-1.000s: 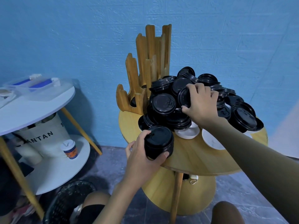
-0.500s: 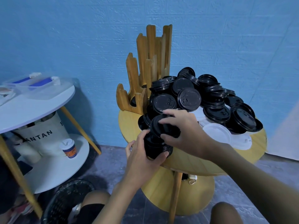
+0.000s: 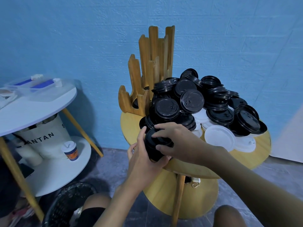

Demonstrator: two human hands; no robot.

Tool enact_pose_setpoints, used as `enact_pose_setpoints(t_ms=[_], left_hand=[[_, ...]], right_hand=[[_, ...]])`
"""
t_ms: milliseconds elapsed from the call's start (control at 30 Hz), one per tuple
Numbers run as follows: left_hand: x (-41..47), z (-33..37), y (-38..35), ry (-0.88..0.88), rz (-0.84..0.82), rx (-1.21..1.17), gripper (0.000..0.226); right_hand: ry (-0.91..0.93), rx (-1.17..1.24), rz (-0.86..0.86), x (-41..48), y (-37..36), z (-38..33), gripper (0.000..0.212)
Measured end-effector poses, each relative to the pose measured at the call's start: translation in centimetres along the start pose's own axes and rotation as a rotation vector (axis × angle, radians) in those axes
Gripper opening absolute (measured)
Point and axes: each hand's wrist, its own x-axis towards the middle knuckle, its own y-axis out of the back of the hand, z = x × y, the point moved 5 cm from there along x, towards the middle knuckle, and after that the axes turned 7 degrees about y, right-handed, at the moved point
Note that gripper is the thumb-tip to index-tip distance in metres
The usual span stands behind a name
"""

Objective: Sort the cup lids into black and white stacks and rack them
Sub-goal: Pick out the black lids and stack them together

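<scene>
A stack of black lids (image 3: pixel 155 145) is held at the near left edge of the table (image 3: pixel 246 158), just in front of the heap. It is gripped from the left and from below by the left hand (image 3: pixel 144 161), whose fingers are curled round its side with the thumb laid against the upper rim. The right hand (image 3: pixel 178 141) is laid over the top, its fingers spread across the uppermost lid and its thumb pressed against the near side.

The lids in the stack are round, matte black plastic, nested closely, with a raised rim. Behind them a loose heap of black lids (image 3: pixel 191 101) is piled, some lying flat, some tilted on edge; moulded sip tabs can be seen on a few. White lids (image 3: pixel 219 138), smooth and faintly glossy, are seen under and to the right of the heap, one large one lying flat on top.

A wooden rack (image 3: pixel 154 66) of upright notched slats is set at the far left of the round, pale wooden table.

A blue, rough-textured wall (image 3: pixel 82 38) is seen behind, and a grey stone-patterned floor (image 3: pixel 111 167) below. To the left a white two-tier side table (image 3: pixel 41 108) on wooden legs is placed, with a clear container (image 3: pixel 32 86) on top and a paper cup (image 3: pixel 70 150) and a canvas bag (image 3: pixel 42 140) on its lower shelf. A black mesh bin (image 3: pixel 68 203) is placed near it on the floor.
</scene>
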Motion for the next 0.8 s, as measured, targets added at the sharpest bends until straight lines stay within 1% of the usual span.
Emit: enact_pose_setpoints(t_ms=[100,167,267,333,433,567,667,800], left_hand=[[0.0,0.1,0.3,-0.030,0.041,0.032,0.079],[-0.1,-0.3,0.2,0.001,0.039,0.039,0.074],[-0.1,-0.4,0.1,0.019,0.016,0.048,0.075],[0.0,-0.2,0.0,0.022,0.002,0.046,0.075],[-0.1,-0.1,0.0,0.030,-0.008,0.047,0.074],[-0.1,-0.2,0.1,0.028,-0.007,0.051,0.074],[-0.1,-0.2,0.1,0.034,-0.019,0.061,0.074],[-0.1,-0.3,0.1,0.053,-0.030,0.065,0.074]], right_hand=[[0.007,0.056,0.020,0.0,0.2,0.2,0.027],[0.016,0.048,0.115,0.0,0.7,0.7,0.027],[-0.105,-0.152,0.364,0.1,2.9,3.4,0.038],[-0.225,-0.304,0.466,0.3,4.5,5.7,0.042],[-0.390,-0.413,0.462,0.8,5.6,8.8,0.054],[-0.466,-0.475,0.390,1.4,5.7,10.7,0.070],[-0.500,-0.511,0.352,1.7,5.6,11.4,0.072],[-0.511,-0.481,0.343,1.8,5.5,11.7,0.070]])
